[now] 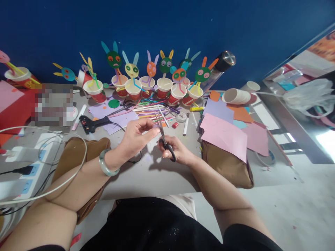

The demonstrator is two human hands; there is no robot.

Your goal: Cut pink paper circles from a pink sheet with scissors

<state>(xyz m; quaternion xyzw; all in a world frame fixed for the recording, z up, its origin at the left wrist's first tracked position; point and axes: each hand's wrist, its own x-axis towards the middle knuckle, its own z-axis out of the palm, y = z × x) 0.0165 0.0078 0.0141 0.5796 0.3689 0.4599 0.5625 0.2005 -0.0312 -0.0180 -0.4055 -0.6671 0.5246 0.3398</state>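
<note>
My right hand [178, 150] grips black-handled scissors [169, 150], their blades pointing up and away from me. Just left of the blades, my left hand [137, 136] pinches a small purple paper piece [156, 127] between thumb and fingers, mostly hidden by the fingertips. A jade-coloured bangle [103, 164] circles my left wrist. Beyond my hands lie several coloured sticks [149, 113] in a loose pile, a white marker [186, 124] and a tape roll [181, 118]. A black glue gun [95, 122] rests on the table left of my left hand.
Paper cups [133, 91] with paper animal figures [131, 70] line the blue wall. Pink paper [224, 134] covers part of a brown pouch [227, 167] at right. A power strip [36, 167] and looping white cable [85, 153] are at left. A flask [217, 71] leans behind the cups.
</note>
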